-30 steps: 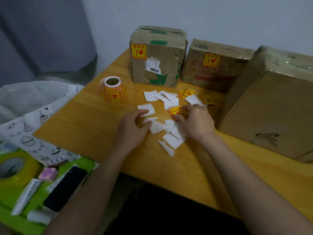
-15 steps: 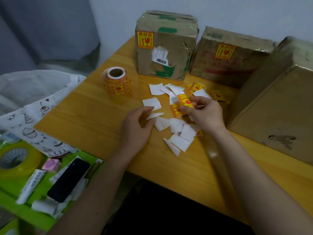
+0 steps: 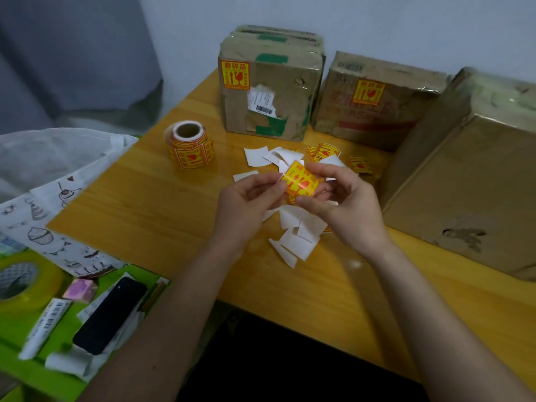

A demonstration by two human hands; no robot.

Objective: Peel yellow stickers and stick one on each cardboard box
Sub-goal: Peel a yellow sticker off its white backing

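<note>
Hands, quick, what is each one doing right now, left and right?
Left hand: closed, pinching the left edge of the square yellow sticker with red print.
Right hand: closed, pinching the same sticker from the right.

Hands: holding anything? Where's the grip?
One yellow sticker, pinched by both: left hand on its left edge, right hand on its top and bottom edges.
</note>
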